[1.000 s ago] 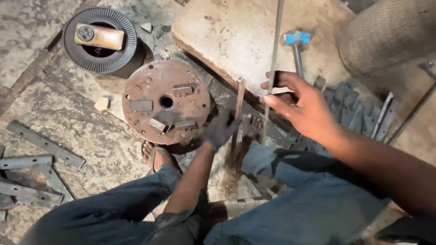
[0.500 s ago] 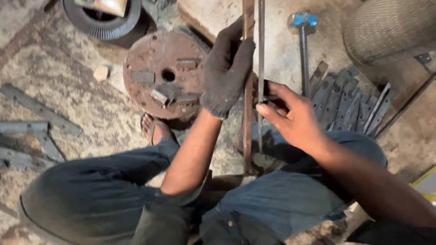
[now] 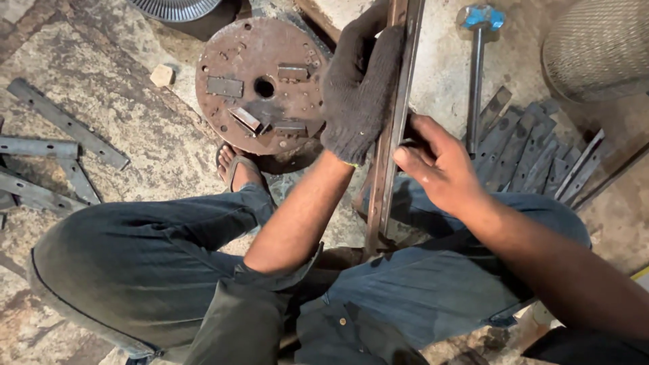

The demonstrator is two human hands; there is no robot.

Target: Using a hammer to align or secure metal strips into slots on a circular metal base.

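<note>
Two long steel strips (image 3: pixel 391 135) are held upright: gloved left hand (image 3: pixel 358 88) wrapped closed at 12 o'clock, bare right hand (image 3: pixel 443 162) pinching them below. Edge alignment seems underway; steady grip is needed.

Left hand (image 3: pixel 358 91) gloved, dark knit, fingers curled shut in a grip, bare forearm running up from the lap. Right hand (image 3: pixel 443 165) bare, thumb and fingers pinched closed just below and right of the left, wrist bent, forearm coming in from lower right.
</note>
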